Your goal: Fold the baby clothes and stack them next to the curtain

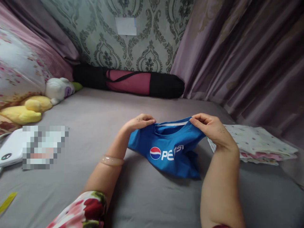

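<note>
A small blue T-shirt (pixel 171 139) with a Pepsi logo on its front hangs between my hands in the head view. My left hand (pixel 141 122) pinches it at the shoulder, beside the left end of the neckline. At the opposite shoulder my right hand (pixel 209 126) grips the cloth between thumb and fingers. The neck opening faces up and shows a white strip inside its back edge. The shirt's lower part sags in folds close to the bed sheet. A pale bangle (pixel 111 160) circles my left forearm.
Folded clothes (pixel 256 142) lie stacked on the grey bed (pixel 99 107) at right. Plush toys (pixel 58 89), a white device (pixel 14 147), a blurred-out item and a yellow strip (pixel 8 202) are at left. A black-and-maroon long bag (pixel 133 83) lies along the wall; curtains hang both sides.
</note>
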`<move>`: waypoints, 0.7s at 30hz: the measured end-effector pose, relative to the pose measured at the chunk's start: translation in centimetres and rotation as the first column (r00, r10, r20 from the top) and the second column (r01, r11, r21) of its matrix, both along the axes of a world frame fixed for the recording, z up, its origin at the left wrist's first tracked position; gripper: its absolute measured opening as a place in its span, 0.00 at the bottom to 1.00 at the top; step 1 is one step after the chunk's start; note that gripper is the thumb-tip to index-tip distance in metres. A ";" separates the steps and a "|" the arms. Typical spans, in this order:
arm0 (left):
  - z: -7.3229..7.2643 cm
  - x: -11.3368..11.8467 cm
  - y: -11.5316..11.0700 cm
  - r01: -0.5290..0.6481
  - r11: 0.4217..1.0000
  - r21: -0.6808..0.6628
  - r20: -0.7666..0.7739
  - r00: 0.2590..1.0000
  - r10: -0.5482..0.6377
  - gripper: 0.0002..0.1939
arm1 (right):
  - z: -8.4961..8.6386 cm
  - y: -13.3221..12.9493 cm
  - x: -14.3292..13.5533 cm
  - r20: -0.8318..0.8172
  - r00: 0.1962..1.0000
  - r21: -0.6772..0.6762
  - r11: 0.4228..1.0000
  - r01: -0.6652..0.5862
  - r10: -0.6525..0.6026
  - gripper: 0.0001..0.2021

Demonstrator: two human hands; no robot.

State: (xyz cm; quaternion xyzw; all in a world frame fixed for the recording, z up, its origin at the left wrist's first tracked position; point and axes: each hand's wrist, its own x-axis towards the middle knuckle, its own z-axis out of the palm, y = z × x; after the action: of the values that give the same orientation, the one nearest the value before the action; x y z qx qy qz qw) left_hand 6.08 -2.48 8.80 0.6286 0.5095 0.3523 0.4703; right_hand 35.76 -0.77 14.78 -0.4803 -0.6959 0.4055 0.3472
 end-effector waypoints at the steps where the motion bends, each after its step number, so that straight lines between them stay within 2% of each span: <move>1: -0.2 -0.4 0.0 0.024 1.000 -0.012 -0.011 1.000 -0.024 0.15 | -0.2 0.2 0.1 -0.004 1.000 -0.002 1.000 0.025 -0.025 0.21; 6: -1.2 -0.8 0.0 0.122 0.986 -0.112 0.004 0.992 -0.122 0.17 | -1.3 1.3 0.2 -0.026 0.994 -0.008 0.994 0.106 -0.106 0.22; 10: -1.9 -0.1 0.1 0.089 0.990 -0.106 0.161 0.984 -0.071 0.16 | -2.1 1.9 0.5 -0.029 0.988 -0.017 0.989 0.150 -0.150 0.23; 14: -1.9 0.1 0.1 0.028 0.995 -0.099 0.348 0.938 0.008 0.15 | -2.9 2.6 1.3 -0.056 0.972 -0.024 0.974 0.226 -0.227 0.23; 17: -1.9 0.0 0.2 -0.037 0.993 -0.113 0.420 0.904 0.081 0.11 | -3.4 3.0 1.9 -0.054 0.964 -0.026 0.965 0.260 -0.261 0.23; 21: -1.6 0.2 0.1 -0.023 0.987 -0.158 0.468 0.879 0.096 0.17 | -3.6 3.1 2.1 -0.050 0.965 -0.038 0.966 0.256 -0.257 0.23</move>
State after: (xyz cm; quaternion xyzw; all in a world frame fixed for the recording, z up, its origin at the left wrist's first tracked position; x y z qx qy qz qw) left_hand 6.28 -2.37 7.19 0.4708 0.4229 0.4707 0.6147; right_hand 37.86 2.28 11.17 -0.5605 -0.6116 0.3811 0.4081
